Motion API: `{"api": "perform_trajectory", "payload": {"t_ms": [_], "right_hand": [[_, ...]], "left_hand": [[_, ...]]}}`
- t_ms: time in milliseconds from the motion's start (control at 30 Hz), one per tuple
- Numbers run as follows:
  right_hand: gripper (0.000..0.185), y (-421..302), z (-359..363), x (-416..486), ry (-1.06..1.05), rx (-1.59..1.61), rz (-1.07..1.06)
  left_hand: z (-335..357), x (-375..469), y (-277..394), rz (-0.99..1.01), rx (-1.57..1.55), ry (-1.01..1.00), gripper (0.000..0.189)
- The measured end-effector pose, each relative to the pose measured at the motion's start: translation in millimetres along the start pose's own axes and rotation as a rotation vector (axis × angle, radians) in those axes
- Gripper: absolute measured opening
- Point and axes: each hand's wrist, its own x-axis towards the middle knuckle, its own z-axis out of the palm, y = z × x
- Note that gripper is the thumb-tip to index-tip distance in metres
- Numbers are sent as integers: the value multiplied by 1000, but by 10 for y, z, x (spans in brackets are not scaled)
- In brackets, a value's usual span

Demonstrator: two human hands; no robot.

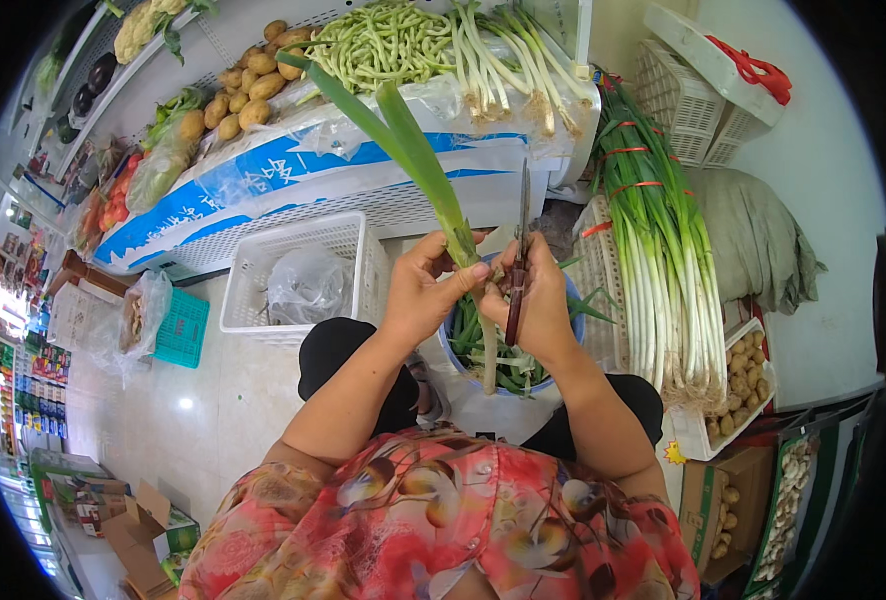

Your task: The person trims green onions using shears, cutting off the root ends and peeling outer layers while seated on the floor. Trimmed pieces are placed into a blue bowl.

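Observation:
My left hand [435,289] grips a leek-like green onion [422,161] around the middle of its stalk. Its green leaves point up and away from me, while the pale root end hangs down over a blue basin [449,358]. In my right hand [536,300] is a knife [516,296] with a dark red handle, its blade pointing away from me. The right fingers also touch the stalk close beside my left thumb. Green leaf trimmings [473,337] lie in the basin between my knees.
A white plastic crate [304,330] holding clear bags stands to the left. On the right lie bundled green onions [656,247] tied with red bands, near a box of potatoes [747,375]. Ahead is a display counter [263,180] with green beans [383,45], potatoes [255,112] and trimmed green onions [484,67].

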Motion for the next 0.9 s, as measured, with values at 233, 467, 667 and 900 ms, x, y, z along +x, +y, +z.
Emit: {"api": "perform_trajectory", "payload": {"t_ms": [233, 467, 667, 900], "right_hand": [[35, 32, -60, -73, -114, -94, 3], [33, 321, -255, -146, -63, -293, 136], [36, 1074, -616, -249, 35, -633, 242], [39, 1588, -977, -329, -64, -995, 455]], "left_hand": [[-146, 28, 112, 38, -23, 162, 40], [-738, 141, 323, 206, -139, 360, 41], [-1408, 19, 543, 355, -203, 565, 38], [-1850, -270, 699, 456, -275, 696, 37]]}}
